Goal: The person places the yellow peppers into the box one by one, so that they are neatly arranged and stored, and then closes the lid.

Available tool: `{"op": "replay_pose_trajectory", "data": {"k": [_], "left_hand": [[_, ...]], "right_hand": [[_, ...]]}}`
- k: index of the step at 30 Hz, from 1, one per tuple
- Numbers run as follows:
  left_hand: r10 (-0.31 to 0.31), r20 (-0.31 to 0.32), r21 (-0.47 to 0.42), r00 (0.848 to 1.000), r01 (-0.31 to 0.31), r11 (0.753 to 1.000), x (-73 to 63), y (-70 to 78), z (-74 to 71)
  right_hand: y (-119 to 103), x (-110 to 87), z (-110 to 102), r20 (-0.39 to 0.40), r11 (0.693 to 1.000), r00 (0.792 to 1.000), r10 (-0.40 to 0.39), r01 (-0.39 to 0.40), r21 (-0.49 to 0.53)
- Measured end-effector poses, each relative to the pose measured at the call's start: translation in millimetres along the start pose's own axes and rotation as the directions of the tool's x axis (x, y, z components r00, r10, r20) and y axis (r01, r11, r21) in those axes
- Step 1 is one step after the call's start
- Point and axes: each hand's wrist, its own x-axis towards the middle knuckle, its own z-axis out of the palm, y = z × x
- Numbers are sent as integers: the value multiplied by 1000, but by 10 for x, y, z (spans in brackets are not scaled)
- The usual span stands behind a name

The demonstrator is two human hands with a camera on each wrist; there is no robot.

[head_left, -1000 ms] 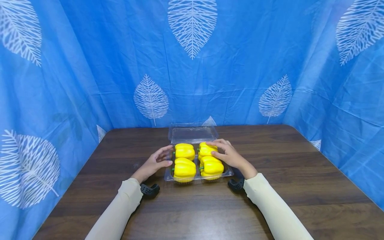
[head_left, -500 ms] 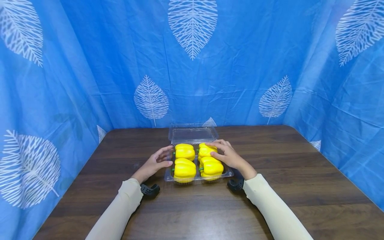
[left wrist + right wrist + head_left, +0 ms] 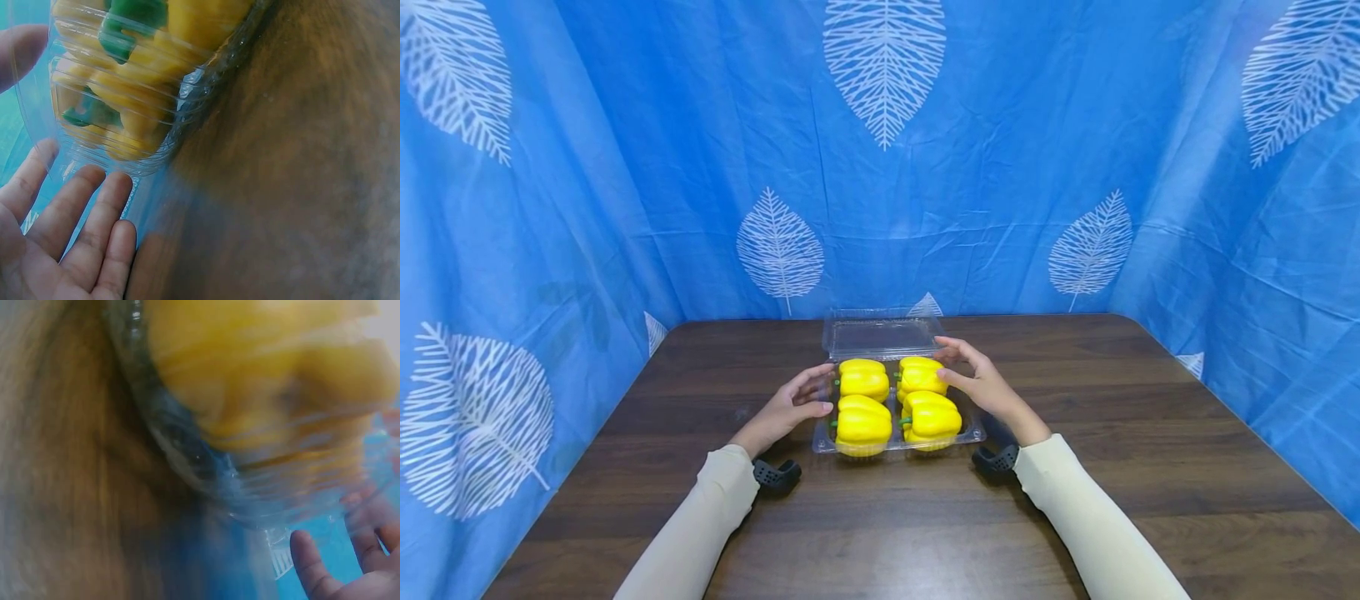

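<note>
A clear plastic clamshell box (image 3: 822,444) holds several yellow bell peppers in two rows, among them a front left pepper (image 3: 862,423) and a front right pepper (image 3: 934,416). Its lid (image 3: 882,336) lies folded back behind it. At the box's left side is my left hand (image 3: 784,412), fingers extended; in the left wrist view its fingertips are right by the ribbed wall and green stems show through. My right hand (image 3: 988,386) spreads along the right side, thumb close to the back right pepper (image 3: 920,375). In the right wrist view the box is blurred, with fingers (image 3: 310,562) beyond it.
The box stands on a dark wooden table (image 3: 880,517). A blue curtain (image 3: 1000,167) with white leaf prints surrounds the table's back and sides. Black bands (image 3: 777,476) sit at both wrists, below light sleeves.
My right hand has lifted off the back right pepper and moved slightly right and back, its fingers now at the box's back right corner. The left hand stays put.
</note>
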Motion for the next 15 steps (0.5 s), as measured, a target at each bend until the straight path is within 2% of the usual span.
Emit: {"op": "replay_pose_trajectory", "data": {"k": [4, 9, 12, 15], "left_hand": [[-4, -2, 5, 1000, 4, 1000, 2, 1, 10], [-3, -1, 4, 1000, 3, 1000, 1, -4, 19], [-7, -4, 7, 1000, 7, 1000, 1, -8, 23], [-10, -11, 17, 1000, 10, 1000, -2, -5, 26]], "right_hand": [[56, -8, -24, -119, 996, 993, 5, 5, 85], [170, -29, -50, -289, 983, 956, 46, 8, 183], [233, -48, -86, -296, 964, 947, 122, -43, 261], [261, -56, -111, -235, 939, 954, 188, -104, 328]]}}
